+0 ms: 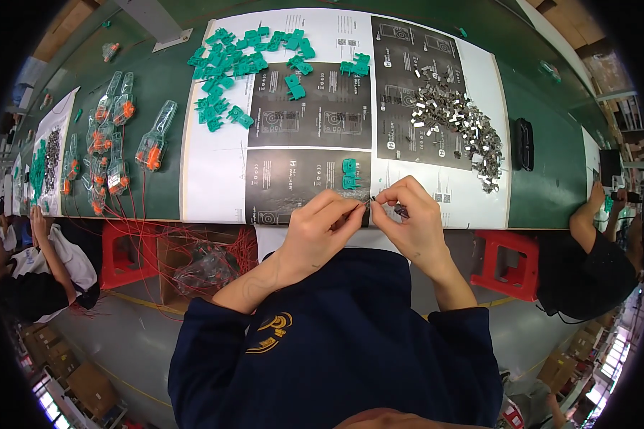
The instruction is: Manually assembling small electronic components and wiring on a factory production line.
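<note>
At the table's near edge, my left hand (322, 223) and my right hand (416, 223) meet fingertip to fingertip, both pinched closed. Something tiny and dark is between the fingertips, too small to make out. More small dark metal parts (402, 212) show in the curled fingers of my right hand. Just beyond my fingers lies a green plastic piece (349, 174) on the printed black-and-white sheet (286, 193). A loose heap of small silver and dark metal parts (472, 132) spreads to the right, and many green plastic pieces (225, 64) lie at the far left of the sheet.
Clear-handled tools with orange parts (154, 139) and red wires lie left on the green table. A black case (524, 144) is on the right. Below are red stools (508, 264) and a box of red wire (200, 264). Other people sit at both sides.
</note>
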`<state>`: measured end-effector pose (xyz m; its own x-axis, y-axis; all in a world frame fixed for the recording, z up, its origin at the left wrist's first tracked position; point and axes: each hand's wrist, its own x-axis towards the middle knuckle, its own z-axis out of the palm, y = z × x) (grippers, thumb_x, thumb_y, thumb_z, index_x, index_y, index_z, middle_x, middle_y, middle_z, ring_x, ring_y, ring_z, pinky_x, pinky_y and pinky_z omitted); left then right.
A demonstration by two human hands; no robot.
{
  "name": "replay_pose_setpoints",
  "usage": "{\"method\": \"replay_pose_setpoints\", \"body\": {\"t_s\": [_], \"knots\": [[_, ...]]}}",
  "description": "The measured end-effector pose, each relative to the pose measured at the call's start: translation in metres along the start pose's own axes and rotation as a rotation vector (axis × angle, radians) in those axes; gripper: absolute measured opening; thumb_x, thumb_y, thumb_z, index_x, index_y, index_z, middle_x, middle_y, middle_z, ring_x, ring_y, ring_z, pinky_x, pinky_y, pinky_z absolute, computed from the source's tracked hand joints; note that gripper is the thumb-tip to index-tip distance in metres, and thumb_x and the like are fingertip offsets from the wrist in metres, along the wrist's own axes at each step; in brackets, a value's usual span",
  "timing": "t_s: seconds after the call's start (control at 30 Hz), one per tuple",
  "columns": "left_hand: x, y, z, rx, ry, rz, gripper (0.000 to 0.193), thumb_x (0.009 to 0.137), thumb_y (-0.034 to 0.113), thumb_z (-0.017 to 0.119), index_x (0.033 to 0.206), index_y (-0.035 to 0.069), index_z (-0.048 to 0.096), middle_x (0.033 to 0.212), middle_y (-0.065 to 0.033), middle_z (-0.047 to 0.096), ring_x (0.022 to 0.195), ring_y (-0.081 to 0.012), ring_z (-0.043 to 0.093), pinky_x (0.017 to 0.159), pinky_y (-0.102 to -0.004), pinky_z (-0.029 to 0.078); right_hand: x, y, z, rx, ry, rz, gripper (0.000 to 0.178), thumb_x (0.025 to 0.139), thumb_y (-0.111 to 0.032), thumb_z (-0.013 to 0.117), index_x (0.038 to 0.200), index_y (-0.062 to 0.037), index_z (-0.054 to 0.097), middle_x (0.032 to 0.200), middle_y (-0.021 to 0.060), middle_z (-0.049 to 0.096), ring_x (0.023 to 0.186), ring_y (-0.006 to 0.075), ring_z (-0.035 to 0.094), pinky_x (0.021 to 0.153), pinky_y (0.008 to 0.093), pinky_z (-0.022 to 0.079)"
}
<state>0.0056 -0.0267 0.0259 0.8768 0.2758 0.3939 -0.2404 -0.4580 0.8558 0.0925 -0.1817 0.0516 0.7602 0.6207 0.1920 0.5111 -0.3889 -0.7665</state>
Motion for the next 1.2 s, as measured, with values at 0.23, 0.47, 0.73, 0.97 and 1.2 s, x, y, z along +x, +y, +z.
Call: {"method": "replay_pose_setpoints", "body": {"t_s": [0.23, 0.47, 0.73, 0.97, 1.2], "knots": [[-0.001, -0.001, 0.000, 0.021, -0.001, 0.022, 0.012, 0.078, -0.003, 0.074, 0.089, -0.001, 0.070, 0.076, -0.0052, 0.061, 0.055, -0.0093, 0.056, 0.048, -0.0229, 0.045, -0.003, 0.001, 0.008, 0.057, 0.022, -0.071, 0.013, 0.075, 0.000, 0.073, 0.082, -0.0005, 0.063, 0.080, 0.0055, 0.058, 0.066, 0.0128, 0.058, 0.054, 0.0260, 0.045], [0.004, -0.007, -0.015, 0.027, -0.114, 0.095, 0.014, 0.078, 0.000, 0.072, 0.091, 0.000, 0.067, 0.078, -0.0082, 0.059, 0.058, -0.0213, 0.060, 0.051, -0.0315, 0.049, -0.004, 0.005, 0.000, -0.147, -0.083, -0.336, 0.020, 0.072, 0.003, 0.072, 0.089, -0.0005, 0.063, 0.083, 0.0077, 0.057, 0.063, 0.0194, 0.060, 0.052, 0.0302, 0.048], [0.012, -0.012, -0.019, -0.022, -0.262, 0.208, 0.018, 0.077, 0.000, 0.071, 0.095, 0.002, 0.066, 0.077, -0.0076, 0.056, 0.063, -0.0247, 0.059, 0.056, -0.0335, 0.050, -0.001, -0.001, -0.015, -0.275, -0.188, -0.537, 0.025, 0.070, 0.005, 0.072, 0.093, -0.0002, 0.062, 0.084, 0.0069, 0.057, 0.058, 0.0210, 0.059, 0.047, 0.0312, 0.046], [0.013, -0.009, -0.014, -0.032, -0.304, 0.158, 0.019, 0.077, -0.001, 0.069, 0.096, 0.003, 0.064, 0.079, -0.0072, 0.054, 0.062, -0.0247, 0.058, 0.056, -0.0344, 0.049, -0.006, 0.000, -0.009, -0.204, -0.089, -0.442, 0.025, 0.070, 0.005, 0.073, 0.091, 0.0001, 0.062, 0.083, 0.0065, 0.057, 0.055, 0.0202, 0.058, 0.045, 0.0309, 0.045], [0.014, -0.014, -0.020, -0.077, -0.338, 0.154, 0.014, 0.079, -0.001, 0.069, 0.092, 0.001, 0.064, 0.077, -0.0075, 0.055, 0.059, -0.0215, 0.056, 0.054, -0.0307, 0.047, -0.001, -0.004, -0.015, -0.229, -0.161, -0.439, 0.025, 0.070, 0.005, 0.074, 0.091, -0.0009, 0.063, 0.083, 0.0068, 0.057, 0.056, 0.0203, 0.059, 0.046, 0.0306, 0.045]]}}
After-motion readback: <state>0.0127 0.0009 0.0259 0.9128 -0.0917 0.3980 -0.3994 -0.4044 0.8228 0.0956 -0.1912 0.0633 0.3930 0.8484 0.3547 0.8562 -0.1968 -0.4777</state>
